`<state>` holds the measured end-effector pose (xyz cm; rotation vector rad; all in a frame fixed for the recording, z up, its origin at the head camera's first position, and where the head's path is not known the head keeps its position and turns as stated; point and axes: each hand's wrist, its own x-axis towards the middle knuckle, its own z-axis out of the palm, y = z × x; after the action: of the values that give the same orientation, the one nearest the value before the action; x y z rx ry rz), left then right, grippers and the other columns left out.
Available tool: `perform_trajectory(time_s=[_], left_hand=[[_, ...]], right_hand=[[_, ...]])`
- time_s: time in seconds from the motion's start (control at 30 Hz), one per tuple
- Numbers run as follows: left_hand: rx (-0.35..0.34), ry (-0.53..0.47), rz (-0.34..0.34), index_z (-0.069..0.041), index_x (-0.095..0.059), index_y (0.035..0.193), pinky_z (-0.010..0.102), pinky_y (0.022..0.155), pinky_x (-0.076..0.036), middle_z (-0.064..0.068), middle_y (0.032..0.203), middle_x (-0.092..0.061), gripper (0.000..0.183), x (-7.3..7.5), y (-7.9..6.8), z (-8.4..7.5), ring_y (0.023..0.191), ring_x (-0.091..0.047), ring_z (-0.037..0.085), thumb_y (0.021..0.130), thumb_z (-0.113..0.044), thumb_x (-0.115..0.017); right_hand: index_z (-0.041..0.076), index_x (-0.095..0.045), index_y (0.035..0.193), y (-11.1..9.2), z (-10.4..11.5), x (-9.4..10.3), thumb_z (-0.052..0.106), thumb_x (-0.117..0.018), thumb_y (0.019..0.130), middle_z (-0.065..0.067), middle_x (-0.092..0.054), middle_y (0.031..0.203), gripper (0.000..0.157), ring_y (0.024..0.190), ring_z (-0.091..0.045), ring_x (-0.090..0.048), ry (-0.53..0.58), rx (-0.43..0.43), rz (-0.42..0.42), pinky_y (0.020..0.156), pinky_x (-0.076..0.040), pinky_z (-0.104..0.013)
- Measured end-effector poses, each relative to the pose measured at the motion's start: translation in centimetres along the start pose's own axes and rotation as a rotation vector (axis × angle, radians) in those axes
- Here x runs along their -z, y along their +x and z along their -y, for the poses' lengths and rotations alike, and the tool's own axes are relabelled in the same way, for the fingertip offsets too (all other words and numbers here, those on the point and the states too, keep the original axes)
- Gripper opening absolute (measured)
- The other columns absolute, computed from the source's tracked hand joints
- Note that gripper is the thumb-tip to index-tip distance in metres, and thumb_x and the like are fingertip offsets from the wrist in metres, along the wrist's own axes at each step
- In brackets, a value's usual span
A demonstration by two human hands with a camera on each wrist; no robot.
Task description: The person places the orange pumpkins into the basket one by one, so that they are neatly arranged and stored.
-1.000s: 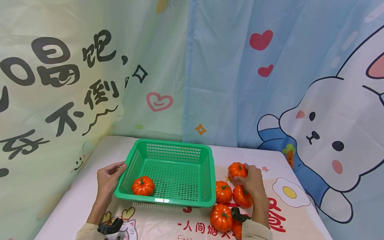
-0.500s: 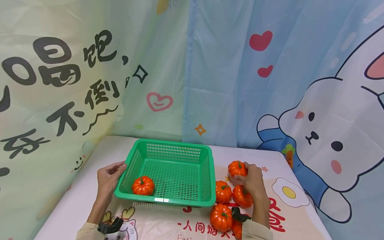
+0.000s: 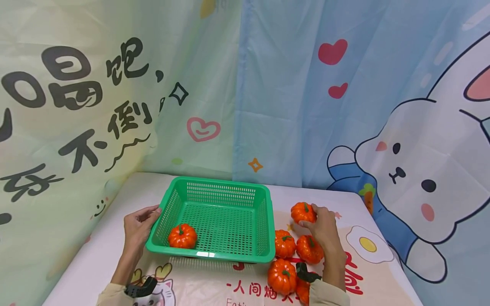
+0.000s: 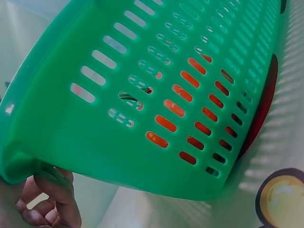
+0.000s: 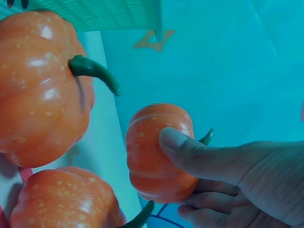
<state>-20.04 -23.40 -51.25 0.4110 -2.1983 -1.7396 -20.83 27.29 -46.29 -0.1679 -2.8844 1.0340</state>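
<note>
My left hand (image 3: 139, 227) grips the rim of a green plastic basket (image 3: 210, 255) at its left side; the left wrist view shows curled fingers (image 4: 64, 194) under the rim. One orange pumpkin (image 3: 183, 236) with a green stem lies in the basket's front left corner. To the right of the basket, my right hand (image 3: 323, 227) holds a small pumpkin (image 3: 303, 212) by its side. In the right wrist view the thumb (image 5: 183, 147) presses on that pumpkin (image 5: 154, 156), the other fingers being partly hidden behind it.
Several more pumpkins lie right of the basket: one against its side (image 3: 285, 244), one below the right hand (image 3: 309, 249), one nearer the front (image 3: 282, 277), and one (image 3: 303, 291) partly behind the wrist strap. A printed cloth (image 3: 206, 278) covers the table; a curtain (image 3: 275, 127) hangs behind.
My right hand and the pumpkin in it have shifted very slightly toward the back. The left hand and the basket stay in place.
</note>
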Motion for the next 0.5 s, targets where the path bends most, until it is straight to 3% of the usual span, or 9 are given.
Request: perform_trajectory(time_s=[0.5], left_hand=[[-0.002,-0.011,-0.004,0.003,-0.078,0.129,0.015,0.068,-0.055,0.004,0.100,-0.081,0.035,-0.05,0.09,0.18,0.076,-0.064,0.000,0.103,-0.021,-0.078]], right_hand=[[-0.011,-0.046,0.158,-0.47,0.95,0.89,0.007,-0.082,0.097,-0.036,-0.057,0.153,0.074,0.139,-0.053,-0.054,-0.011,0.031,-0.005,0.119,-0.045,-0.065]])
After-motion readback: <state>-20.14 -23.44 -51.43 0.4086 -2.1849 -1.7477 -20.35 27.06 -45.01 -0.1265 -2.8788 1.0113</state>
